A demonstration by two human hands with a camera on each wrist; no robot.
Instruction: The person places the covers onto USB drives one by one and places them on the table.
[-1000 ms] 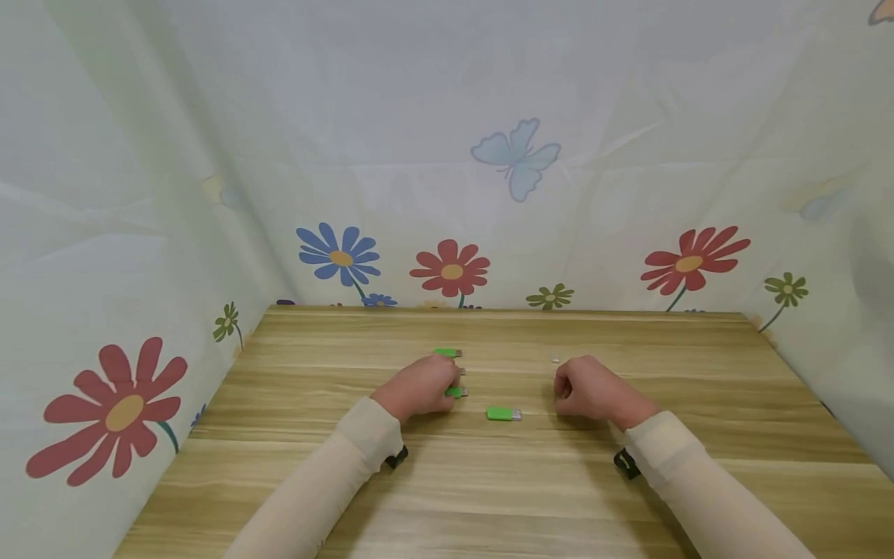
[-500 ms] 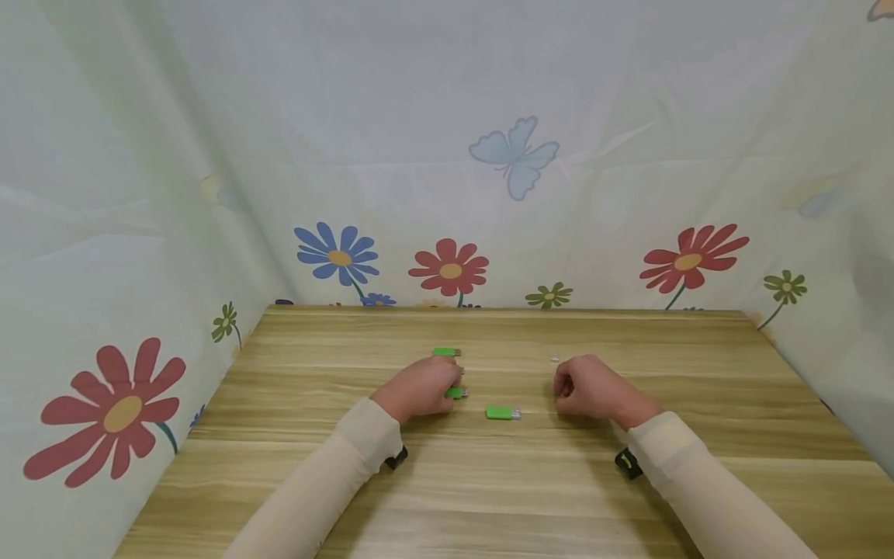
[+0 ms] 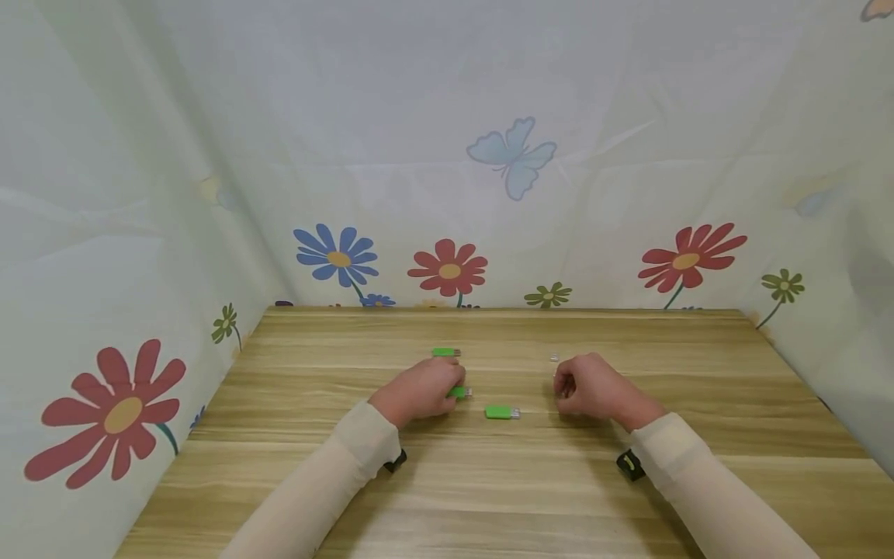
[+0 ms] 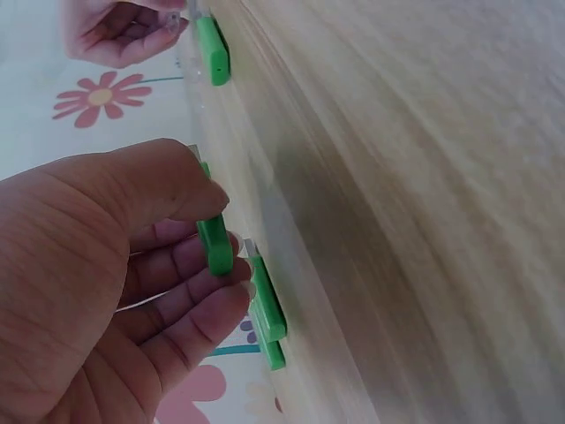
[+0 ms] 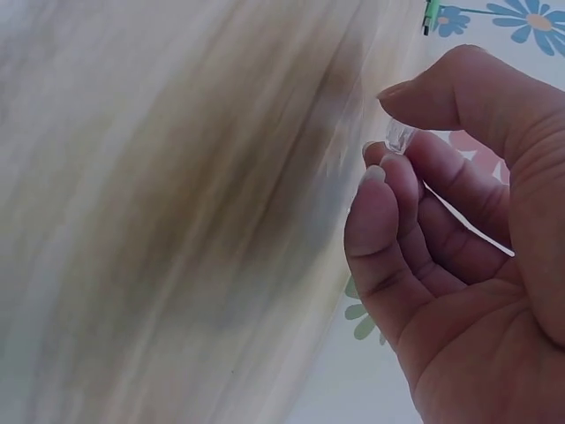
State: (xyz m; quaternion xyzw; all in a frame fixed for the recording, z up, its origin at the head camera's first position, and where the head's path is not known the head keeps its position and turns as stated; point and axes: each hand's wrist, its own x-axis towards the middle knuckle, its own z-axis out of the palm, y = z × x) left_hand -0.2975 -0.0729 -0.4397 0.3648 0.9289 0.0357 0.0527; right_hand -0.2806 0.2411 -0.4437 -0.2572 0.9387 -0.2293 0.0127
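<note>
My left hand pinches a green USB stick between thumb and fingers, its metal plug pointing right in the head view. Just beyond this hand lies another green USB stick. The left wrist view shows two sticks behind the fingers, the nearer being a green USB stick. Between my hands, closer to the left one, rests a further green USB stick. My right hand pinches a small clear plastic cap between thumb and fingertips, low over the table. Past it lies a tiny clear cap.
The wood-grain table reaches back to a white curtain printed with flowers and a butterfly. More curtain hangs at both sides. Black straps show at both wrists, with a camera mount under the right sleeve.
The USB stick in my left hand has shifted slightly to the right. A plug tip that showed beyond the left fingers is now hidden. My right hand has barely moved.
</note>
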